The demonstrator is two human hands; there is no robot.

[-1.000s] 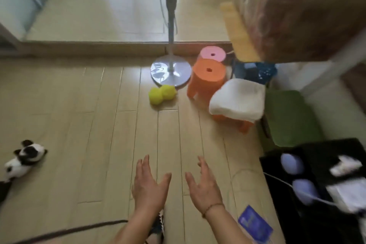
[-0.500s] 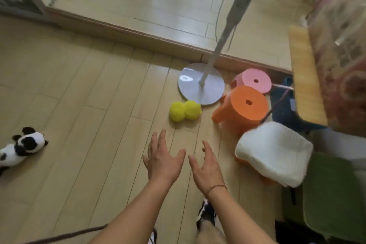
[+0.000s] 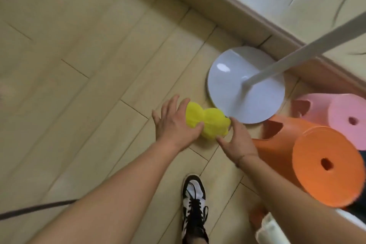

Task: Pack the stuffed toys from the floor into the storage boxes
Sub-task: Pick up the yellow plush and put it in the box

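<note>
A yellow two-lobed stuffed toy (image 3: 208,123) lies on the wooden floor against the edge of a fan base. My left hand (image 3: 174,127) clasps its left lobe, thumb pressed on top. My right hand (image 3: 235,140) touches its right lobe from the near side, fingers curled around it. Both hands enclose the toy between them. No storage box is in view.
The round white fan base (image 3: 237,85) with its slanted pole (image 3: 297,53) stands just behind the toy. An orange stool (image 3: 316,164) and a pink stool (image 3: 340,119) crowd the right. My shoe (image 3: 194,204) is below. A raised wooden threshold (image 3: 237,20) crosses the top.
Both hands have reached forward from open air and closed around the yellow toy. The view has tipped down and nearer; the panda toy at the left has left the frame.
</note>
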